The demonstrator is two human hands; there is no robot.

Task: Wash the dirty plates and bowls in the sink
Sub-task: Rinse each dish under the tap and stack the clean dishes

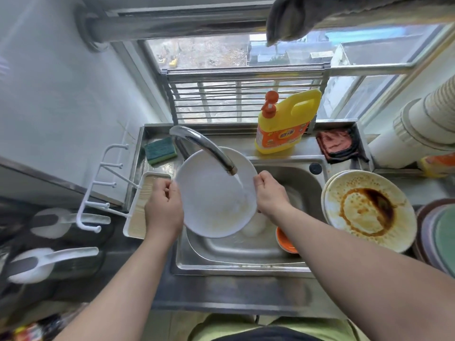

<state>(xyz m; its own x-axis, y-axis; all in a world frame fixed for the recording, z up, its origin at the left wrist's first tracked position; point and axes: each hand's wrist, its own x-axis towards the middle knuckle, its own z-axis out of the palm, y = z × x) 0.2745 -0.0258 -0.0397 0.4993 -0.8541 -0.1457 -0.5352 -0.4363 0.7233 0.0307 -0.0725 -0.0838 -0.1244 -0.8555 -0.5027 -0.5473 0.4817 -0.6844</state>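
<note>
Step in hand: rinsing. I hold a white plate over the sink, tilted, under the tap. Water runs from the spout onto the plate's right half. A faint yellowish film shows near its lower edge, so I judge it not yet clean.

Left hand: fingers curled over the plate's left rim, gripping it. Right hand: thumb and fingers pinching the right rim, just beside the stream.

Next move, as I judge it: turn the plate so the water reaches the filmy lower part, or fetch the sponge, which lies on the ledge left of the tap. That needs one hand free while the other holds a wet rim, so there is a slip risk.

Room: the spout sits close above the plate, so there is little clearance upward. Below, an orange bowl and a pale bowl lie in the basin. A stack of dirty plates with brown sauce stands on the counter right of the sink, near my right forearm. The soap bottle stands behind the sink. A white tray lies just left of my left hand.
</note>
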